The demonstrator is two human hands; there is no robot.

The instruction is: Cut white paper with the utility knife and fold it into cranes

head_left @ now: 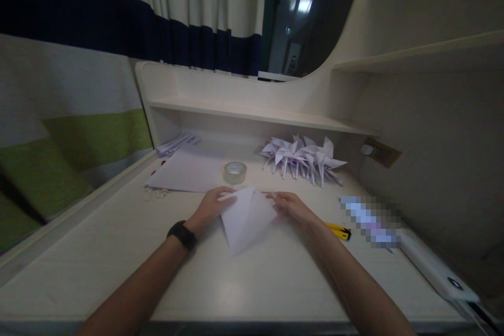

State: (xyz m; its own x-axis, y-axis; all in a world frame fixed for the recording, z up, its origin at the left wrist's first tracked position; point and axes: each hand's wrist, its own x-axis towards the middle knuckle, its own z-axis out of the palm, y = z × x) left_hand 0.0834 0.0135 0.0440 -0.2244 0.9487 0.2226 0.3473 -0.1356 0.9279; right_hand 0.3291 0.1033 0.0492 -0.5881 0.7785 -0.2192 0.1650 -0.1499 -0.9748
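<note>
A white paper square (248, 220) with a crease or fold down its middle is held just above the desk, one corner pointing toward me. My left hand (212, 205) grips its left edge, thumb on top and fingers behind. At the upper right edge, my right hand (291, 206) has its fingertips closed on the paper; they are slightly blurred. Just beyond the paper stands a roll of clear tape (235, 173). Several folded paper pinwheels (303, 156) lie bunched at the back right.
Flat white paper (192, 165) lies at the back left, with rolled paper sticks (179, 143) behind it and small pale bits (155, 194) in front. A yellow cutter (338, 231) lies beside my right forearm. A long white device (437, 268) borders the right side, below a wall socket (381, 152).
</note>
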